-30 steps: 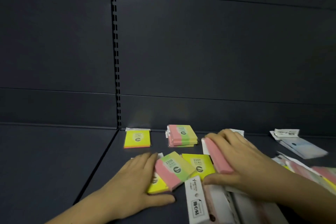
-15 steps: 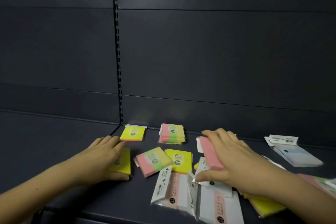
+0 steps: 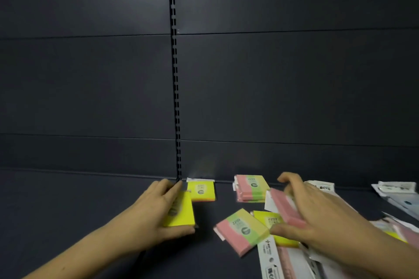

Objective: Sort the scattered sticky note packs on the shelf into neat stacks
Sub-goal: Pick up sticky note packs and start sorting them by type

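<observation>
My left hand [image 3: 158, 208] grips a yellow sticky note pack [image 3: 182, 210], fingers on top and thumb at its near edge, just in front of another yellow pack [image 3: 201, 190] by the back wall. My right hand [image 3: 315, 213] holds a pink pack [image 3: 286, 208] tilted above the shelf. A stack of pink-green-yellow packs [image 3: 251, 187] lies at the back. A loose pink-green-yellow pack [image 3: 242, 231] and a yellow pack [image 3: 272, 222] lie in front of it.
The dark shelf floor [image 3: 68, 206] runs left from the packs. A slotted upright [image 3: 175, 75] divides the back wall. Long white-sleeved packs [image 3: 272, 258] lie at the front right, and white packets [image 3: 399, 192] lie at the far right.
My left hand has slid the yellow pack back and left, up to the yellow pack at the wall. My right hand still holds the pink pack, nearer the striped stack.
</observation>
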The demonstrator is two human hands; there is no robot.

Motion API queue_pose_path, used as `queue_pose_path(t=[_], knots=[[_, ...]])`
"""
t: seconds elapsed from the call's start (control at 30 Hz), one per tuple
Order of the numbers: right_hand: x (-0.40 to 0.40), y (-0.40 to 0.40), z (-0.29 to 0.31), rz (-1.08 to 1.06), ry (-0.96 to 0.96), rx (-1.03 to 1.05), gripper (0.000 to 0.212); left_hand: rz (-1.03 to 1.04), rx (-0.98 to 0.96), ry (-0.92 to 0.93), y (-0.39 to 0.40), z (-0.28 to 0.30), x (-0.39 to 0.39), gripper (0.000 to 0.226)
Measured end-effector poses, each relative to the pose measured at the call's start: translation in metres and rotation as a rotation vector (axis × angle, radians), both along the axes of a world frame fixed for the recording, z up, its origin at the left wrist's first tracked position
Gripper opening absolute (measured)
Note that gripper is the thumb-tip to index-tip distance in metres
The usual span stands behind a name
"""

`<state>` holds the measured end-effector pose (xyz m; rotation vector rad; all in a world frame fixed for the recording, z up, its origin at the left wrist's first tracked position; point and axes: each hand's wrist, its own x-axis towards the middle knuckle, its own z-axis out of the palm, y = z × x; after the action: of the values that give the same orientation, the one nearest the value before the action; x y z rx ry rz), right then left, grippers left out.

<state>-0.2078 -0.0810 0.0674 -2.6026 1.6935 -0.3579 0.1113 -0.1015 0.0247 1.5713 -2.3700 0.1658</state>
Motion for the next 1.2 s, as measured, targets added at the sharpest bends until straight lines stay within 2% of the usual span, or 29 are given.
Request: queue_pose_path(t=[0.13, 0.37, 0.5, 0.73, 0.97, 1.2], knots=[[0.005, 0.0, 0.015, -0.028, -0.003, -0.007, 0.083, -0.032, -0.014, 0.019, -0.018, 0.001, 0.0, 0.107], [-0.01, -0.023, 0.005, -0.05, -0.091, 0.018, 0.091, -0.017, -0.028, 0.02, -0.066, -0.006, -0.014, 0.098], [-0.006, -0.034, -0.003, -0.104, -0.089, 0.031, 0.094, -0.076, -0.039, -0.025, -0.103, -0.011, -0.015, 0.103], [0.013, -0.056, -0.005, -0.172, -0.062, 0.042, 0.094, -0.15, -0.019, -0.066, -0.156, -0.031, -0.022, 0.094], [0.019, -0.071, -0.007, -0.205, -0.052, 0.072, 0.09, -0.236, 0.033, -0.064, -0.172, -0.051, -0.019, 0.093], [0.027, -0.083, -0.01, -0.191, -0.026, 0.074, 0.093, -0.284, -0.015, -0.185, -0.174, -0.05, -0.013, 0.088]])
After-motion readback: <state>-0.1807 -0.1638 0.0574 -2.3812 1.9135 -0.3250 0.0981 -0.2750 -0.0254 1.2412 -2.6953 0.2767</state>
